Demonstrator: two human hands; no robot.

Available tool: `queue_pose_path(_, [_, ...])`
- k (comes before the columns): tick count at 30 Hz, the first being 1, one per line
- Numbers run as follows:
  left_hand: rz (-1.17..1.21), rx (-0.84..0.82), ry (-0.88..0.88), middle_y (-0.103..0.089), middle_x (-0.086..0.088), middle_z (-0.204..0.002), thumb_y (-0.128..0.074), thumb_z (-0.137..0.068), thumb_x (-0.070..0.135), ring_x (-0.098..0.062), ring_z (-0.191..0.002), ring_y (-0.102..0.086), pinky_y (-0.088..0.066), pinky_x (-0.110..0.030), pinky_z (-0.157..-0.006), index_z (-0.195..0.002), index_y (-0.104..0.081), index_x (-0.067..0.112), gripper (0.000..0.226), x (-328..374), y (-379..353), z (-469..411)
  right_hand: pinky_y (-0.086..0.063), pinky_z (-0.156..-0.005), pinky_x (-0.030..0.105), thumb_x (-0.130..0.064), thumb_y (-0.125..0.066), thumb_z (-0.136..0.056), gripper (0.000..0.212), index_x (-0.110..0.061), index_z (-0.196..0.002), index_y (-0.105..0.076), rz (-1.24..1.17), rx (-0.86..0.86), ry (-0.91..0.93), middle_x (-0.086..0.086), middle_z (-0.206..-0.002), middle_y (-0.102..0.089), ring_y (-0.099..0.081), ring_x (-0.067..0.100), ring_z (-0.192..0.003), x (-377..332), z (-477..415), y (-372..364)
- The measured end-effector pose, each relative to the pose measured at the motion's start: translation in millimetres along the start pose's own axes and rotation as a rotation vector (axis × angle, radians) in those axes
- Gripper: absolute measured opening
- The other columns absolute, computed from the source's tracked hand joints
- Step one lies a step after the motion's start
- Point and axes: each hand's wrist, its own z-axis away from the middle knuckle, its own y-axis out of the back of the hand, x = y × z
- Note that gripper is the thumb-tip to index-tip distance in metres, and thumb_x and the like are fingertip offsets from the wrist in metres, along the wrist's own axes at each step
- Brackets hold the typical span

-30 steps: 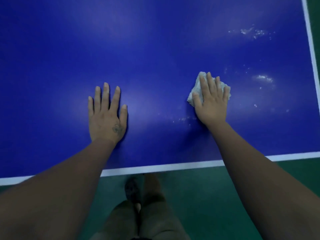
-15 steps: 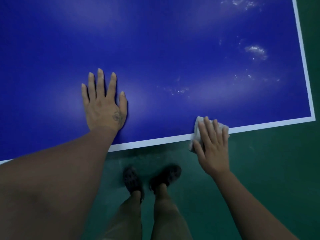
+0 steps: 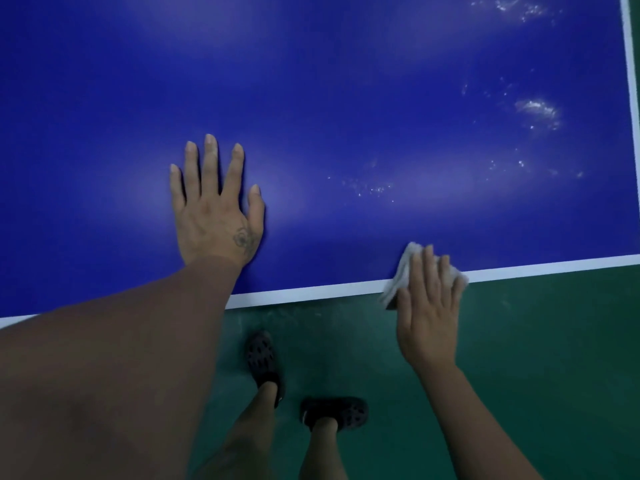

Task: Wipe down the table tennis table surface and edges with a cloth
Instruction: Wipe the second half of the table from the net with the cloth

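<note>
The blue table tennis table fills the upper part of the view, with a white line along its near edge and its right edge. My left hand rests flat on the blue surface, fingers spread. My right hand presses a folded white cloth against the near edge, fingers straight over it, the palm hanging off past the edge. The cloth drapes over the white line. White smears and specks mark the surface at the right.
Green floor lies below the table's near edge and beyond its right edge. My two feet in dark perforated shoes stand on it close to the table. More specks lie between my hands.
My right hand pulled the cloth from the blue surface down to the near edge, where it now stays. My left hand kept its place. My feet shifted apart.
</note>
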Motion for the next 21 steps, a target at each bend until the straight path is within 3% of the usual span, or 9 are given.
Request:
queue_pose_path(7, [0.012,-0.009,-0.002,-0.003,-0.005,-0.182,-0.021,-0.112,0.056,-0.029,-0.168,0.003,-0.003,-0.055,-0.135,-0.173,-0.013,0.030,0.067,0,3,0,-0.002,-0.135,0.056,-0.037,-0.019,-0.118,0.060,-0.018,-0.174,-0.010,-0.041,0.103,-0.314,0.005,-0.182,-0.006,-0.002,0.031,-0.168,-44,-167,34])
queue_pose_path(12, [0.016,-0.007,0.001,-0.004,-0.005,-0.182,-0.022,-0.112,0.056,-0.029,-0.168,0.002,-0.003,-0.055,-0.135,-0.173,-0.015,0.030,0.067,-1,3,-1,0.001,-0.134,0.057,-0.049,-0.018,-0.116,0.066,-0.021,-0.174,-0.008,-0.086,0.141,-0.442,0.003,-0.183,-0.002,0.001,0.028,-0.168,-92,-251,38])
queue_pose_path(16, [0.000,-0.020,0.004,-0.003,-0.005,-0.182,-0.020,-0.111,0.056,-0.029,-0.168,0.003,-0.003,-0.055,-0.135,-0.173,-0.013,0.031,0.067,1,4,-1,-0.005,-0.134,0.058,-0.057,-0.021,-0.111,0.072,-0.021,-0.174,-0.017,-0.044,0.133,-0.196,0.005,-0.182,-0.013,-0.009,0.031,-0.168,-112,-240,29])
queue_pose_path(19, [-0.012,-0.024,0.003,-0.001,-0.005,-0.182,-0.018,-0.111,0.056,-0.029,-0.168,0.004,-0.003,-0.055,-0.135,-0.173,-0.012,0.030,0.067,2,3,-1,-0.011,-0.134,0.058,-0.053,-0.028,-0.114,0.068,-0.021,-0.174,-0.019,0.018,0.117,0.098,0.004,-0.181,-0.018,-0.013,0.030,-0.168,-101,-154,13])
queue_pose_path(21, [-0.022,-0.021,0.004,-0.001,-0.005,-0.182,-0.019,-0.111,0.056,-0.030,-0.168,0.003,-0.003,-0.055,-0.135,-0.173,-0.011,0.030,0.068,2,4,-1,-0.012,-0.133,0.060,-0.052,-0.032,-0.114,0.068,-0.021,-0.174,-0.018,0.020,0.078,0.199,0.003,-0.181,-0.015,-0.011,0.029,-0.168,-82,-79,1])
